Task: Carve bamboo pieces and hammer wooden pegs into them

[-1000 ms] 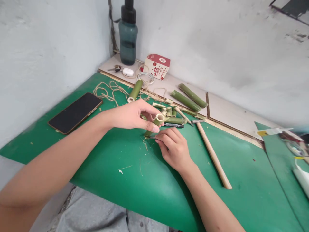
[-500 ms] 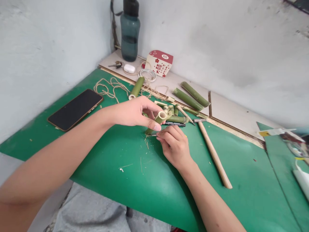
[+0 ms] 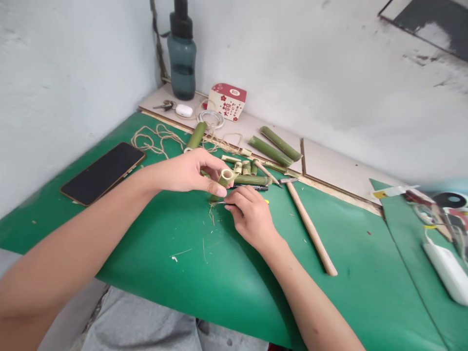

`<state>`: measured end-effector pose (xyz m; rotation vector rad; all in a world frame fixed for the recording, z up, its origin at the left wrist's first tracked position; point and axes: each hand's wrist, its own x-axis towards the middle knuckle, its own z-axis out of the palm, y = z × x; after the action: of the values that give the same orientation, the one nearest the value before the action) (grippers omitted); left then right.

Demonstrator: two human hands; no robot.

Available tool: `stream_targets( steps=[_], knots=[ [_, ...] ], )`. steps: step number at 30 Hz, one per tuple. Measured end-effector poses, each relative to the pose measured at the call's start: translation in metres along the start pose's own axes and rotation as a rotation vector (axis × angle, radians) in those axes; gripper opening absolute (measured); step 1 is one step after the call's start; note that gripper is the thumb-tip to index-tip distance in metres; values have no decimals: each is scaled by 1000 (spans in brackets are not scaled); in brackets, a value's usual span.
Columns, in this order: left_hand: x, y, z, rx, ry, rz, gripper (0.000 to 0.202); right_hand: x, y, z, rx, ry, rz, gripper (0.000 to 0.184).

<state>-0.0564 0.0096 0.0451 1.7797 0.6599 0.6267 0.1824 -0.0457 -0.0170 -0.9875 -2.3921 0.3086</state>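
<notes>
My left hand (image 3: 206, 171) grips a short green bamboo tube (image 3: 224, 178), tilted so that its hollow pale end faces up toward me. Its lower end is close to the green table top, with thin shavings (image 3: 211, 213) hanging from or lying by it. My right hand (image 3: 250, 214) is closed around a slim knife (image 3: 221, 203); its narrow metal blade touches or nearly touches the tube's lower end, and a yellow bit of it shows past the fingers. Most of the knife's handle is hidden in my palm.
Behind my hands lie cut bamboo pieces (image 3: 270, 152), a black marker (image 3: 252, 187) and twine (image 3: 157, 139). A hammer (image 3: 310, 226) lies right, a phone (image 3: 103, 173) left. A water bottle (image 3: 182, 63), a red-and-white box (image 3: 227, 102) and tape (image 3: 210, 120) stand at the back. A white power strip (image 3: 446, 273) sits far right.
The camera view has turned slightly right, so everything sits further left. Both hands keep their hold, the blade still at the tube's lower end.
</notes>
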Motion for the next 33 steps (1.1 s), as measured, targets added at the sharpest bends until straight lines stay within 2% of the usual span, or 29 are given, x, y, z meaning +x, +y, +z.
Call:
stream_targets(
  steps=[11,20,23,29,33],
  knots=[
    [-3,-5,3,11,58,-42,26,-10,0,-2,-20,79,-88,13],
    [-4,-2,6,-27,38,-43,28,-7,1,1,-46,84,-115,12],
    [-3,-2,3,-51,22,-37,27,-5,2,4,-41,87,-84,12],
    [-2,1,0,-41,24,-70,28,2,1,2,-21,-19,-3,12],
    [-2,2,4,-18,36,-88,30,4,2,4,-150,-108,-6,9]
  ],
)
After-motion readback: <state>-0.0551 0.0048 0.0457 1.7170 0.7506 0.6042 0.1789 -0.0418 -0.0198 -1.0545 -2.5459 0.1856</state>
